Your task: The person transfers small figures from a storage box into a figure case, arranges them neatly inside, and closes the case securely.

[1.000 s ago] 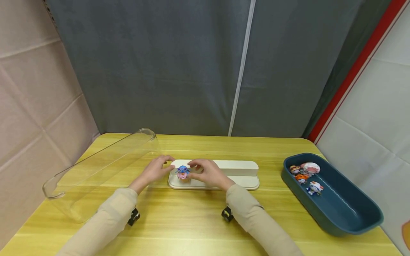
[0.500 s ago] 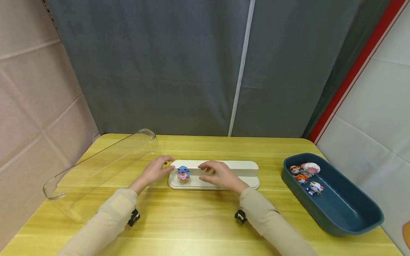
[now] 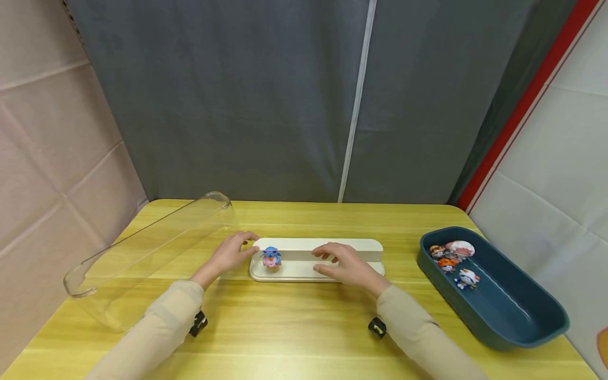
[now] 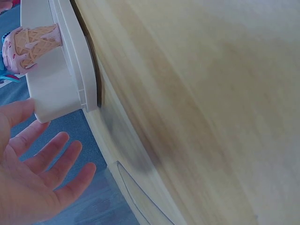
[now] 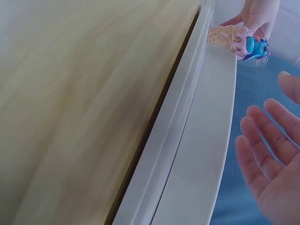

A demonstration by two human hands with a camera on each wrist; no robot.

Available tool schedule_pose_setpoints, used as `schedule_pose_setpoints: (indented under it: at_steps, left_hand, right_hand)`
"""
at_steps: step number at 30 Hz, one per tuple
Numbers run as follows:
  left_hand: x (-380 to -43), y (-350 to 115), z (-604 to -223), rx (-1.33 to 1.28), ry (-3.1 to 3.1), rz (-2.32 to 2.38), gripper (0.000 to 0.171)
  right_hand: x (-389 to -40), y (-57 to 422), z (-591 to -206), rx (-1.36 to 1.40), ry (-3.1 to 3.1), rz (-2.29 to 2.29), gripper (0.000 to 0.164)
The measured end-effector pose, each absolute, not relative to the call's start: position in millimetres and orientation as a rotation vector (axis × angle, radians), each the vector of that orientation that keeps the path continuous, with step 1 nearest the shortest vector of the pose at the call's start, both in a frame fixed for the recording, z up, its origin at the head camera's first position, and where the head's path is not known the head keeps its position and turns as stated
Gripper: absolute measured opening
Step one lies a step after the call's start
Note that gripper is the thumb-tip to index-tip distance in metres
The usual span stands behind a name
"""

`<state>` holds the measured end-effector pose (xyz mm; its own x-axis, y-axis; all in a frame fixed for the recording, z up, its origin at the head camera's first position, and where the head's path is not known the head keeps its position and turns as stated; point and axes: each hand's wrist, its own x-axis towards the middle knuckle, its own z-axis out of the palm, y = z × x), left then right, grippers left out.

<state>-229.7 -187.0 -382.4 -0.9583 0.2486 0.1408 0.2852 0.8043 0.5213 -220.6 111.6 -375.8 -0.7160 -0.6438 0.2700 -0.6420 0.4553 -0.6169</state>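
Observation:
A small figurine (image 3: 272,258), blue on top with a pink ice-cream waffle cone below, stands at the left end of a white stepped display base (image 3: 304,272). My left hand (image 3: 230,255) is at the base's left end, thumb and index finger by its corner, the other fingers spread loosely in the left wrist view. Over the right half of the base, my right hand (image 3: 347,266) has relaxed fingers and holds nothing. In the right wrist view its palm shows bare, apart from the figurine's waffle cone (image 5: 227,38).
A clear transparent cover (image 3: 152,248) lies slanted on the wooden table (image 3: 285,327) to the left. On the right, a dark teal tray (image 3: 518,295) contains several small figurines, among them a white one (image 3: 467,278). A grey curtain (image 3: 237,105) hangs behind the table.
My right hand has let go of the figurine and moved right along the base. The figurine stays standing on the left end. The left hand has barely moved.

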Motion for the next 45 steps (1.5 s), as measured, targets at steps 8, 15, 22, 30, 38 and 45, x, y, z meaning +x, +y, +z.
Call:
schedule_pose_setpoints:
  at_steps: [8, 15, 22, 30, 38, 45]
  left_hand:
    - [-230, -187, -383, -0.431, -2.926, -0.868, 0.03]
    - [-230, -188, -383, -0.44, -2.918, -0.87, 0.03]
    - [-231, -188, -383, -0.441, -2.925, -0.867, 0.03]
    - [-231, -188, -383, -0.441, -2.922, -0.866, 0.03]
    - [-231, -189, -383, -0.448, -2.915, -0.86, 0.029]
    - [-230, -189, -383, -0.456, -2.917, -0.857, 0.03]
  right_hand:
    - [-215, 132, -379, -1.155, 2.732, -1.143, 0.034]
    - [-215, 150, -385, -1.108, 2.788, -1.12, 0.032]
    - [-219, 165, -380, -1.16, 2.833, -1.105, 0.03]
    - [-221, 179, -360, -1.177, 2.87, -1.045, 0.029]
    - [-223, 191, -340, -1.101, 2.909, -0.955, 0.031]
    - [-224, 202, -323, -1.03, 2.946, -0.897, 0.033]
